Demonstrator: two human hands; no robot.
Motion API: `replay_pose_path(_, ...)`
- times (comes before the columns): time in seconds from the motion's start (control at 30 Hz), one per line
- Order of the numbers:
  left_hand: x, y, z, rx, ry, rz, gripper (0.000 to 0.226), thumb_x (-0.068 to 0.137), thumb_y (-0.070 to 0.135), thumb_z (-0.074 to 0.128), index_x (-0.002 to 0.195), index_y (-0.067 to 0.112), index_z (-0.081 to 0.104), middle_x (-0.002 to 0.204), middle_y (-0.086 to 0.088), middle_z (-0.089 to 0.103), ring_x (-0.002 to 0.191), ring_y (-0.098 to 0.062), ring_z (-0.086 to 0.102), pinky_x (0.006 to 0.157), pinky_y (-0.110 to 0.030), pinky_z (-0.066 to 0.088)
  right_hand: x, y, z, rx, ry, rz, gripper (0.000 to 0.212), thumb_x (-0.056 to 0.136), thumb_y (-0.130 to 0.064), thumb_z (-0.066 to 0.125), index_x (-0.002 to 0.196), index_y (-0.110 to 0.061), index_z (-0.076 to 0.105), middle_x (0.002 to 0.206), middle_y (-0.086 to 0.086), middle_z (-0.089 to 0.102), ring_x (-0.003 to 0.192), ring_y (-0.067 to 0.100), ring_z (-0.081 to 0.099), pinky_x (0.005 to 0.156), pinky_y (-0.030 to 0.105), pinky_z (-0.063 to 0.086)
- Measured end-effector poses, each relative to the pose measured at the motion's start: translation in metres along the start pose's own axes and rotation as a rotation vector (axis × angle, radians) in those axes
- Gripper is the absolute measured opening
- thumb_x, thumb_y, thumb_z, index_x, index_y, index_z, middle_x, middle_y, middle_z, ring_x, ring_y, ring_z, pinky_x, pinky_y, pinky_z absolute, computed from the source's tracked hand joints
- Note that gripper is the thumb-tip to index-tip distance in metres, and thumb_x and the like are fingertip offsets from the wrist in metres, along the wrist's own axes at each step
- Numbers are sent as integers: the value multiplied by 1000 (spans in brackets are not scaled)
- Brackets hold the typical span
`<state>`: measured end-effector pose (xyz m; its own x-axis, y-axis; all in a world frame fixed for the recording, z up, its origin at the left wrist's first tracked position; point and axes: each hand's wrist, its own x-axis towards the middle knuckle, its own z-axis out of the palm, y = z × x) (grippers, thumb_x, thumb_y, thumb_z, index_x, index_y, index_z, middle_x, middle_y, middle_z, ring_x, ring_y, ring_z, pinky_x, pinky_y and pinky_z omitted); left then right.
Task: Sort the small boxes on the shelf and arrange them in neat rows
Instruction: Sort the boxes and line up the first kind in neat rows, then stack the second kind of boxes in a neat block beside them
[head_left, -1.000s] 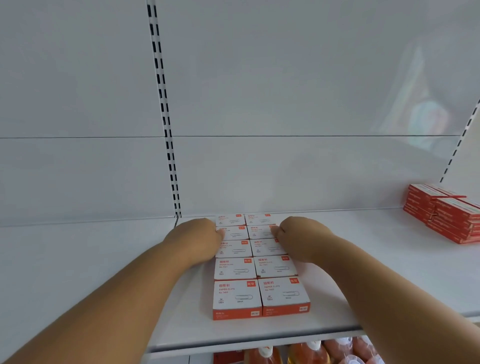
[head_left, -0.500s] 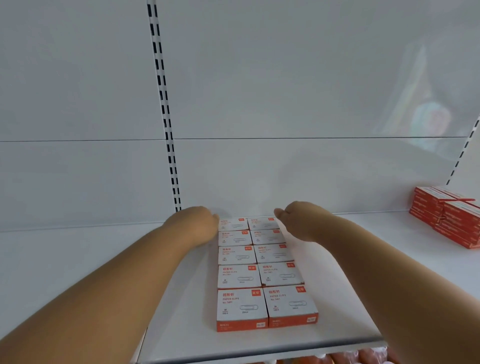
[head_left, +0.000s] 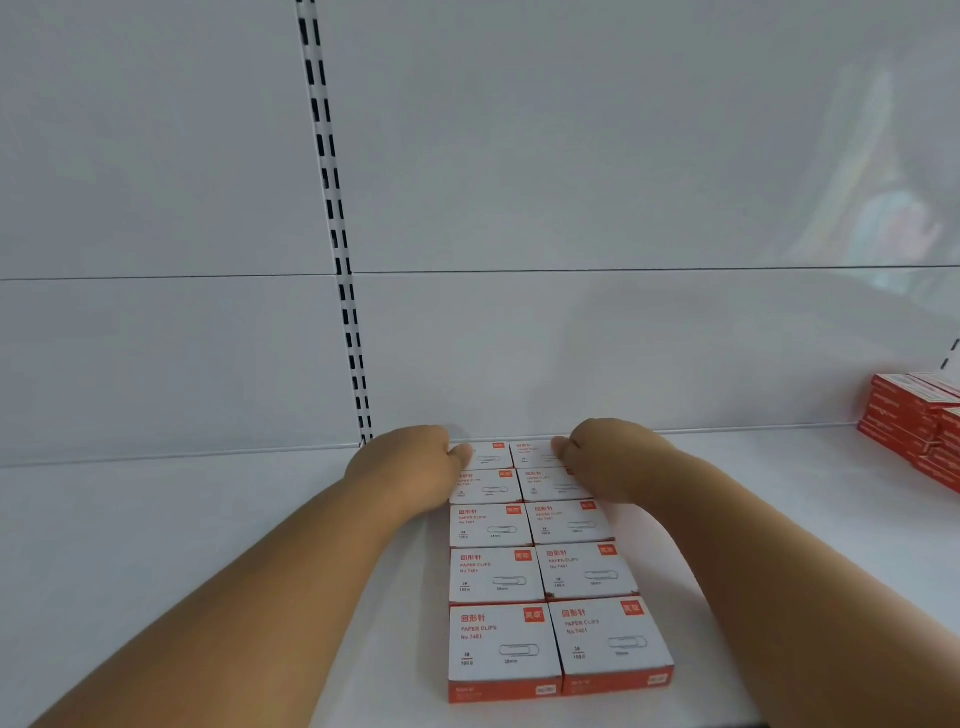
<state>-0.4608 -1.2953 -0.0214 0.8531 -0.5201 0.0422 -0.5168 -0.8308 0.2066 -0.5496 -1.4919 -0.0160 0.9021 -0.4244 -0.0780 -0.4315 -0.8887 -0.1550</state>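
Between the two hands, on the white shelf (head_left: 156, 545): paper-clip boxes (head_left: 540, 566), white tops with orange sides, ten visible, laid in two touching columns of five running from the back wall toward the shelf's front edge. Left hand (head_left: 410, 467): curled loosely, pressed against the left side of the rearmost boxes, grasping nothing. Right hand (head_left: 608, 457): likewise curled, against the right side of the same boxes. Far to the right of the right hand: stack of red boxes (head_left: 914, 421), well apart.
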Motion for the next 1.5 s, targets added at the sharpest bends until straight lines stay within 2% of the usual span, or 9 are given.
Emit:
replay_pose_path(0.17, 1, -2, 1, -10, 3, 0, 41, 100, 54, 31, 78, 25, 51, 81, 5, 59, 83, -19, 59, 71, -32, 46, -1, 1, -2, 0, 13, -8, 48, 101, -48, 27, 91, -13, 58, 90, 2, 62, 85, 21, 58, 74, 33, 45)
replay_pose_path(0.27, 1, -2, 1, -22, 9, -25, 46, 101, 51, 29, 84, 20, 60, 85, 2, 64, 85, -20, 61, 78, -34, 50, -2, 4, -1, 28, 17, 5, 50, 100, -50, 27, 87, -14, 59, 86, 2, 63, 82, 20, 59, 74, 33, 46)
replay_pose_path(0.53, 1, 1, 6, 4, 5, -29, 45, 101, 46, 32, 91, 17, 64, 86, 1, 65, 84, -19, 63, 79, -35, 53, -2, 6, 4, 6, 19, -16, 45, 101, -50, 27, 81, -18, 52, 81, 0, 58, 83, 22, 57, 74, 33, 45)
replay_pose_path(0.8, 1, 1, 7, 15, 10, -12, 45, 102, 46, 31, 91, 17, 63, 84, 1, 64, 83, -19, 62, 76, -33, 51, -3, 4, 4, -16, 13, -2, 47, 102, -49, 25, 78, -17, 51, 80, -1, 57, 81, 21, 56, 73, 32, 43)
replay_pose_path(1.0, -4, 3, -1, 29, 80, -55, 44, 101, 43, 29, 78, 18, 57, 75, 1, 60, 72, -17, 58, 65, -30, 46, -8, 2, -2, 28, 5, 27, 46, 102, -46, 25, 95, -13, 55, 93, 4, 60, 87, 22, 56, 76, 32, 43)
replay_pose_path(1.13, -20, 15, -18, 115, 228, 2, 36, 100, 40, 32, 81, 19, 53, 74, 3, 56, 66, -15, 54, 57, -29, 42, -23, 4, -15, 39, 154, 50, 52, 101, -51, 18, 98, -15, 56, 94, 3, 62, 84, 22, 54, 74, 33, 43)
replay_pose_path(1.2, -32, 28, -29, 124, 291, 78, 33, 100, 42, 33, 84, 19, 51, 75, 4, 56, 66, -15, 54, 57, -30, 44, -34, 7, -23, 21, 267, 44, 48, 100, -53, 19, 92, -17, 49, 83, -1, 58, 80, 22, 55, 69, 33, 44)
replay_pose_path(1.3, -49, 54, -39, 154, 316, 248, 29, 99, 46, 36, 94, 21, 51, 86, 4, 56, 76, -15, 56, 70, -34, 52, -54, 15, -35, -4, 421, 43, 39, 100, -51, 25, 91, -16, 42, 73, -3, 48, 78, 25, 55, 64, 34, 42)
replay_pose_path(1.5, -72, 117, -39, 165, 165, 460, 28, 98, 50, 41, 106, 25, 52, 105, 4, 58, 93, -18, 56, 82, -35, 50, -100, 66, -57, -88, 598, 42, 41, 96, -51, 37, 116, -18, 49, 113, 3, 56, 109, 27, 52, 89, 40, 42)
